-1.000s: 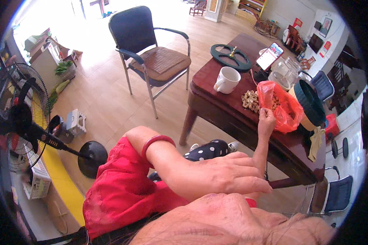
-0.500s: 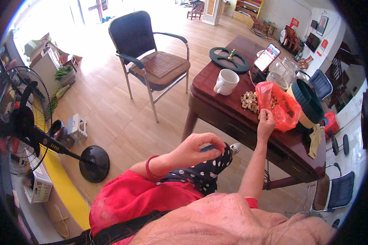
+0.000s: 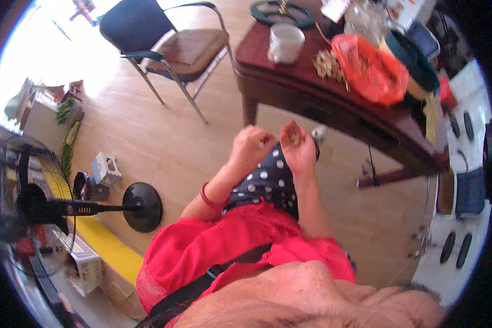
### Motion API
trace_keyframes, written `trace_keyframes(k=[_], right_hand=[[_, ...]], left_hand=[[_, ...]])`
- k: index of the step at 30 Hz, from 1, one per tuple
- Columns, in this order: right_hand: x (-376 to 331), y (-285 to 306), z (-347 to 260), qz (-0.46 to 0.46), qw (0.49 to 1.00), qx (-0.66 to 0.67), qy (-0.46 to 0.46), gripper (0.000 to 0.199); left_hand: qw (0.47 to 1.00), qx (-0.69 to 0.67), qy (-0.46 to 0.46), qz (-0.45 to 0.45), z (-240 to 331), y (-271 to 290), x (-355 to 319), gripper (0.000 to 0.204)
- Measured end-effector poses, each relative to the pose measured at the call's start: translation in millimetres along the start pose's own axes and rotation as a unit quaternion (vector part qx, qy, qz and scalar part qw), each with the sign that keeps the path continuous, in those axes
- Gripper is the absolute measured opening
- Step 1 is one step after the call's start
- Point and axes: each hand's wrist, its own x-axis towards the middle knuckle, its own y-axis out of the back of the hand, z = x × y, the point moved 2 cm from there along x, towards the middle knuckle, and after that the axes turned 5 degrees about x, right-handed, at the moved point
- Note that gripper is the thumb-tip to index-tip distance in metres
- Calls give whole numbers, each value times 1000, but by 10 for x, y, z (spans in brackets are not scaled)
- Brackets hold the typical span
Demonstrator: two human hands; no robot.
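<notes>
My left hand [image 3: 250, 146], with a red band at the wrist, is raised over my lap with its fingers curled in. A small pale bit shows at its fingertips, too small to name. Beside it, close but apart, my right hand [image 3: 299, 150] is turned palm up and cupped round a tan peanut [image 3: 294, 139]. On the dark red table [image 3: 306, 86] ahead lies an open orange-red plastic bag [image 3: 373, 76], its contents blurred. Left of the bag is a heap of peanut shells [image 3: 328, 65], and a white mug [image 3: 286, 44] stands farther left.
A green round frame [image 3: 261, 15] and clear glassware [image 3: 363, 21] stand farther back on the table. Pale gloves [image 3: 431, 117] hang at its right edge. An armchair [image 3: 188, 52] is ahead left. A standing fan [image 3: 142, 208] and a small white stool [image 3: 106, 168] are at left.
My right hand has drawn back from the bag to above my lap, palm up with a peanut. The left hand has curled its fingers beside it. The view has tilted down.
</notes>
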Motion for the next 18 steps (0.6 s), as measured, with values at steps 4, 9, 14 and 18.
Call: trace_keyframes(k=[4,9,14,18], right_hand=[[-210,-344,64,5,1000,1,-4,40],[-290,-471,131,-4,1000,-19,-11,47],[-337,-486,218,-42,997,-48,-52,50],[-364,-476,265,-14,996,-59,-64,51]], left_hand=[[1000,9,-1,-15,28,-75,0,10],[1000,2,-8,-16,22,-251,-52,11],[996,59,-57,42,130,-270,-51,11],[995,81,-56,30,106,-285,-56,13]])
